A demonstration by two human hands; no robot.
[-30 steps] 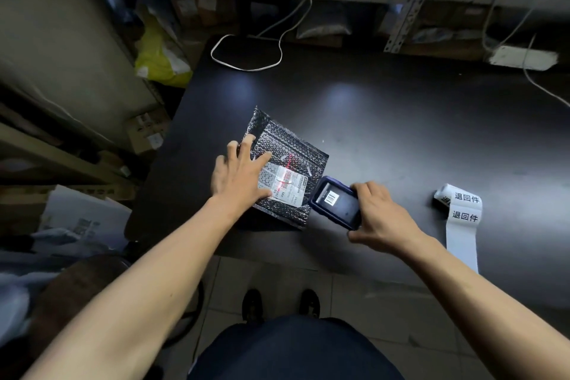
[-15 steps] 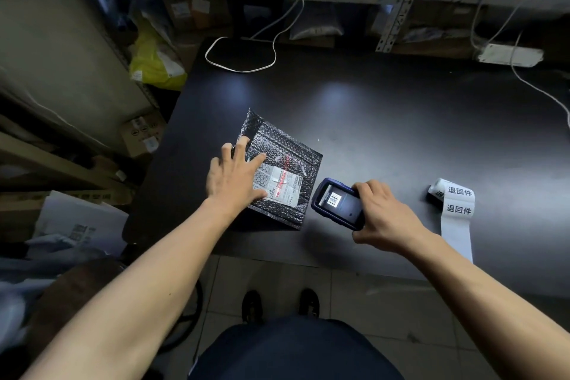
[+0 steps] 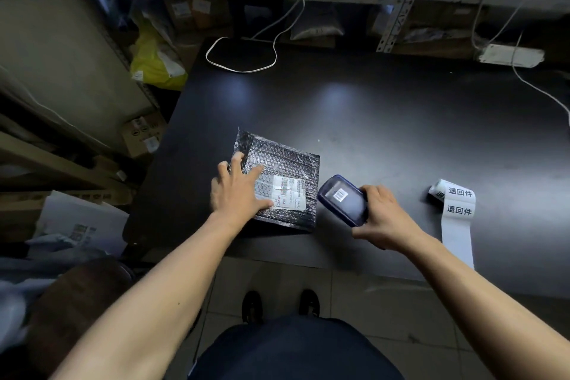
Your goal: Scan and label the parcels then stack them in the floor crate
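left hand: laid flat, fingers spread, on black bubble mailer | right hand: scanner gripped, at mailer's 3 o'clock | mailer: flat near desk front edge | label roll: at scanner's 3 o'clock, apart

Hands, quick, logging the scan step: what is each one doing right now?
Left hand: open, fingers spread flat, pressing the bubble mailer on the table.
Right hand: gripping the handheld scanner.
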